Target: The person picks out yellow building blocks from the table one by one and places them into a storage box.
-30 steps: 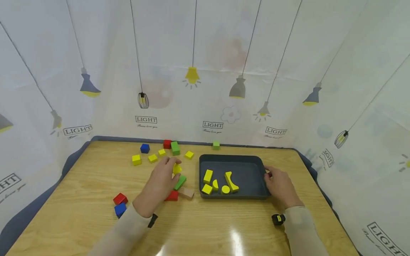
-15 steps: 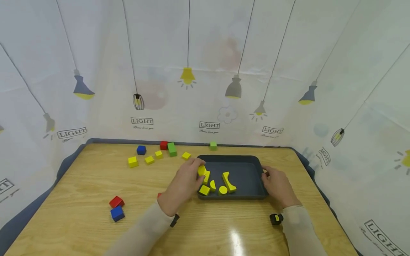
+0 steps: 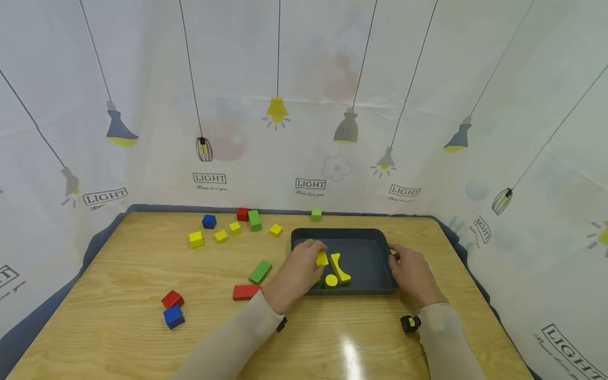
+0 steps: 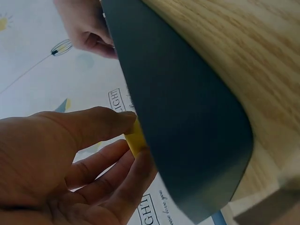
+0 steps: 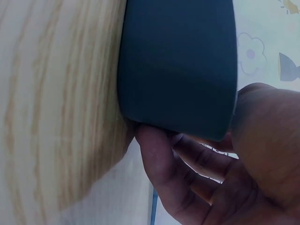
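Observation:
Over the left part of the dark tray (image 3: 361, 291), my left hand (image 3: 293, 272) pinches a yellow block (image 3: 322, 258) between thumb and fingers. The left wrist view shows that block (image 4: 136, 139) behind the tray wall, only partly visible, so its full shape cannot be told. Curled at the tray's right end is my right hand (image 3: 414, 275), gripping the wall there; in the right wrist view its fingers touch the end of the tray (image 5: 178, 70). Inside the tray lie a yellow arch block (image 3: 338, 266) and a yellow round block (image 3: 331, 281). Other yellow blocks there are mostly hidden by my left hand.
Left of the tray lie a green block (image 3: 260, 272) and a red block (image 3: 246, 292). Another red block (image 3: 172, 299) touches a blue block (image 3: 174, 317) at the front left. Several yellow, blue, red and green blocks sit along the back, including a light green cube (image 3: 316, 215).
My left hand has carried the yellow block rightward from above the table to over the tray. This uncovers the green and red blocks. The right hand stays on the tray's right end.

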Tool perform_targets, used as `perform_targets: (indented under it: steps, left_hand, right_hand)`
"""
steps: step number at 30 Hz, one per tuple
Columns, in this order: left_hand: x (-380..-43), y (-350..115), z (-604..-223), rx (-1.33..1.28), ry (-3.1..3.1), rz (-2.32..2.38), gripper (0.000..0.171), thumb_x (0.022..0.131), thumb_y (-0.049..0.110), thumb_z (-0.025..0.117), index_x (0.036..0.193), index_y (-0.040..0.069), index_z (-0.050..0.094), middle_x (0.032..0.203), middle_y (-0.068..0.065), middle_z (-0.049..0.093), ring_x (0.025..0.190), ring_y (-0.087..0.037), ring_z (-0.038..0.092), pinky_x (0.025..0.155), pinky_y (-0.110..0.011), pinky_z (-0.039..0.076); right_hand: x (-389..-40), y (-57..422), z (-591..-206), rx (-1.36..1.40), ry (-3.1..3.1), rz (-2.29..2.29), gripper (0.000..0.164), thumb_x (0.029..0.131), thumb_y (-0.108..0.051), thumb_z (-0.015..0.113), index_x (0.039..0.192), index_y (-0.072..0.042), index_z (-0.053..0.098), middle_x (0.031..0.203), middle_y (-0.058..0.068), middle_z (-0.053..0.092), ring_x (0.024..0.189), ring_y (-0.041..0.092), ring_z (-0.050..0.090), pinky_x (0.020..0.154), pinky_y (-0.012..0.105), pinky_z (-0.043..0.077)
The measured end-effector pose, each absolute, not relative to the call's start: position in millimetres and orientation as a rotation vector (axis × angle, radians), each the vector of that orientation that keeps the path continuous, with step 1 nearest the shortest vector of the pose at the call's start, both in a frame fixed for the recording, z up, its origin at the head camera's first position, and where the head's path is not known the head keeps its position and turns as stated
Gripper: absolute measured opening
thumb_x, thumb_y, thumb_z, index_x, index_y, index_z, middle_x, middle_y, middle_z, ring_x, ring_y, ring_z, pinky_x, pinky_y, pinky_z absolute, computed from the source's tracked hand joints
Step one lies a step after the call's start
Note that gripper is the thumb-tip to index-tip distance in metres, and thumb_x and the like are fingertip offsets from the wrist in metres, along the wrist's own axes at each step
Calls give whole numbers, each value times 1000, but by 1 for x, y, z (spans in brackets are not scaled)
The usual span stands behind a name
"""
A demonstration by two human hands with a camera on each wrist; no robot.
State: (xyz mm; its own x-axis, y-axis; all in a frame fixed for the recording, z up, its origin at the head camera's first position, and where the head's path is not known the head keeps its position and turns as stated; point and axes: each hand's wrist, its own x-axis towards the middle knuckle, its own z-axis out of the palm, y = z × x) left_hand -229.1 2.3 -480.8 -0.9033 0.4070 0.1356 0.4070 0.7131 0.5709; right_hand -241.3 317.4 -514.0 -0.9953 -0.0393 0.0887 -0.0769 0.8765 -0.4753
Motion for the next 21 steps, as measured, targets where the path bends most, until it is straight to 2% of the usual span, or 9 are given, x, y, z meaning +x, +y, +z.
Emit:
perform_targets:
  steps: [4, 14, 21]
  left_hand:
    - [-233, 12, -484, 687, 2919, 918, 44, 105, 7, 87, 147, 4, 73, 145, -15, 76, 131, -30, 75, 105, -39, 70]
    - [-232, 9, -488, 746, 2983, 843, 44, 104, 9, 89, 145, 5, 76, 143, -15, 77, 130, -34, 75, 105, -41, 70]
    - [-225, -6, -489, 754, 2984, 867, 41, 106, 13, 87, 146, 8, 76, 146, -11, 75, 133, -28, 73, 109, -39, 69]
  right_hand:
    - [-242, 318, -515, 89, -2970, 746, 44, 118, -10, 59, 160, 5, 65, 119, 27, 83, 64, 16, 61, 60, 33, 49]
    - [-242, 315, -515, 108, -2967, 739, 44, 118, -9, 60, 159, 6, 65, 120, 27, 83, 66, 17, 61, 61, 33, 49]
    - [-242, 317, -514, 104, -2971, 742, 44, 119, -10, 59, 160, 6, 65, 121, 28, 83, 67, 17, 62, 62, 34, 50]
